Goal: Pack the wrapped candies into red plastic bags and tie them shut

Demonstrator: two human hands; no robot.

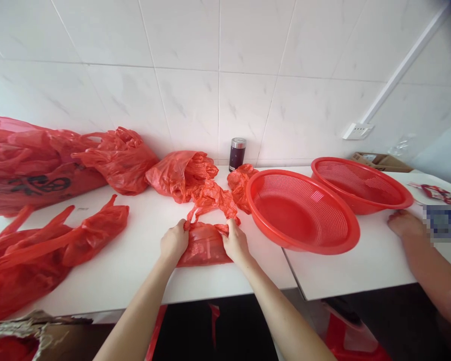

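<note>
A red plastic bag (206,246) lies on the white table (135,276) in front of me, with pale shapes showing faintly through it. My left hand (175,240) is closed on the bag's upper left corner. Its upper right corner is pinched in my right hand (236,241). Loose handles of the bag rise between and behind my hands, close to a crumpled red bag (216,196). What the bag contains cannot be made out.
Two red baskets (304,213) (361,183) stand to the right, near another person's hand (406,224). Several red bags (116,158) fill the left side. A dark tumbler (237,154) stands by the wall. An open carton (67,341) is at the lower left.
</note>
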